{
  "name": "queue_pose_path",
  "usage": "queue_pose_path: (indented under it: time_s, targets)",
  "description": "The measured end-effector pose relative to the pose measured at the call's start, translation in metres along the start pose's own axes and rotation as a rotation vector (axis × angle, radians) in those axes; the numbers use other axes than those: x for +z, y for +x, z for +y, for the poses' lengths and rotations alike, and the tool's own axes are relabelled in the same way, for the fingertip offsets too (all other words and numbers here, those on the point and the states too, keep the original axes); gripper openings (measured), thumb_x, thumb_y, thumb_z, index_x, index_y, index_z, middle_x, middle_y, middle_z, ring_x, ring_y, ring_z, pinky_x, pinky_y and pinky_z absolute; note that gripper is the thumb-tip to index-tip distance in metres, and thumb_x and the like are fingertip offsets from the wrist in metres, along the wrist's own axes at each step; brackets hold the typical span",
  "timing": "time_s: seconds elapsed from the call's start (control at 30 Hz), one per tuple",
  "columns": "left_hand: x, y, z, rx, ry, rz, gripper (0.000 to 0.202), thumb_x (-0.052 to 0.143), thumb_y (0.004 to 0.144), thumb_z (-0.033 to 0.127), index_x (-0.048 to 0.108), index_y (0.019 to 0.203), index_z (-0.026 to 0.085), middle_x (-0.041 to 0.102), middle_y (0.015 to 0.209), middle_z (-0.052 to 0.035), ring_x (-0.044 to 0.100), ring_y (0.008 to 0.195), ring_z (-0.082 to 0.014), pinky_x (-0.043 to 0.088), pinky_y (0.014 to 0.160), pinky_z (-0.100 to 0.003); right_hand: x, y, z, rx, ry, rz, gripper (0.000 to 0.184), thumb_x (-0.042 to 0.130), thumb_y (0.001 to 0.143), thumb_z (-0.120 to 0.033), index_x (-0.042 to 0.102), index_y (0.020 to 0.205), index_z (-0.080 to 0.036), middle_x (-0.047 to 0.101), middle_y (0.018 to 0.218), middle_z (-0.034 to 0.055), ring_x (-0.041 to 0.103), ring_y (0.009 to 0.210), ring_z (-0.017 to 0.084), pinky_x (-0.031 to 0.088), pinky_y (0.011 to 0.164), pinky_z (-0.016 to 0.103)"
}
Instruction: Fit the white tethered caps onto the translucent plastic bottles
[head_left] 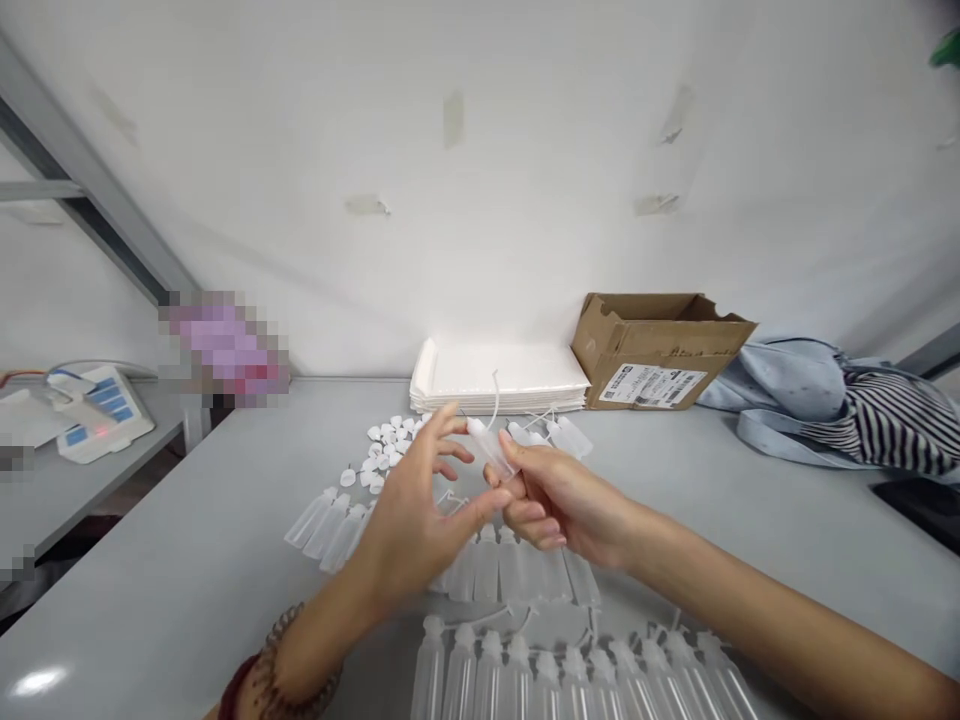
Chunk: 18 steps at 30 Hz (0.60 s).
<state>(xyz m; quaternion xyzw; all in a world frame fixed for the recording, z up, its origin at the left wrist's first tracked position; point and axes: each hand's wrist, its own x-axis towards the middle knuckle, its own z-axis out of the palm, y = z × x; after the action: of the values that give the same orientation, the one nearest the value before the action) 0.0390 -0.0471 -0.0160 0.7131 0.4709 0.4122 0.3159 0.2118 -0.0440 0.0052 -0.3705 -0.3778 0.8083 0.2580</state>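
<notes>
My right hand (pixel 555 495) is closed round a small translucent plastic bottle (pixel 489 447), held tilted above the grey table (pixel 187 560). My left hand (pixel 420 500) is just left of it, fingers curved and partly spread, fingertips near the bottle's top; whether it pinches anything I cannot make out. A thin clear tube (pixel 496 395) curves up behind the bottle. Several like bottles lie in a row at the near edge (pixel 570 675) and under my hands (pixel 330 525). Small white caps (pixel 382 450) are scattered beyond my left hand.
A stack of white flat sheets (pixel 499 378) lies against the wall, with an open cardboard box (pixel 656 350) to its right. Blue and striped cloth (pixel 832 405) is heaped at far right. A white device with blue buttons (pixel 105 410) sits on a side table at left.
</notes>
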Motion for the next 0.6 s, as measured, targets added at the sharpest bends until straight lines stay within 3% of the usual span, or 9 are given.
queue_pose_path:
  time_s: [0.1,0.27,0.4,0.5,0.6]
  targets:
    - [0.003,-0.001,0.000,0.015,0.143,-0.005,0.065,0.067,0.075,0.041,0.039,0.131,0.021,0.059,0.115,-0.0092,0.060,0.093,-0.0223,0.050,0.082,-0.040,0.003,0.000,0.003,-0.034,-0.088,0.034,0.049,0.040,0.090,-0.059,0.043,0.062,-0.017,0.034,0.040,-0.0097,0.021,0.033,0.002,0.016,0.033,0.015]
    - [0.008,0.009,0.002,0.103,0.217,-0.056,0.050,0.065,0.076,0.033,0.049,0.122,0.021,0.065,0.097,-0.0047,0.061,0.082,-0.0195,0.051,0.075,-0.035,-0.006,0.003,-0.002,0.009,-0.259,0.075,0.055,0.038,0.088,-0.062,0.036,0.054,-0.019,0.038,0.035,-0.0080,0.023,0.028,0.002,0.015,0.030,0.015]
    - [0.018,0.030,0.003,0.094,0.176,-0.151,0.049,0.067,0.073,0.033,0.051,0.117,0.019,0.063,0.091,-0.0037,0.060,0.081,-0.0188,0.050,0.075,-0.034,-0.028,0.001,-0.019,0.062,-0.428,0.080,0.052,0.039,0.089,-0.060,0.039,0.057,-0.019,0.038,0.034,-0.0092,0.018,0.028,0.003,0.013,0.028,0.016]
    - [0.031,0.050,0.002,0.092,0.072,-0.260,0.049,0.069,0.071,0.032,0.050,0.114,0.019,0.063,0.096,-0.0042,0.059,0.088,-0.0193,0.049,0.078,-0.033,-0.053,-0.004,-0.032,0.040,-0.599,0.041,0.047,0.053,0.083,-0.056,0.042,0.057,-0.018,0.038,0.038,-0.0095,0.018,0.032,0.003,0.013,0.030,0.016]
    - [0.044,0.065,0.002,0.066,0.119,-0.339,0.057,0.073,0.065,0.036,0.050,0.113,0.017,0.062,0.094,-0.0049,0.059,0.085,-0.0210,0.049,0.075,-0.034,-0.073,-0.009,-0.042,0.030,-0.747,0.094,0.044,0.064,0.076,-0.052,0.045,0.057,-0.018,0.038,0.041,-0.0092,0.019,0.035,0.003,0.011,0.033,0.018]
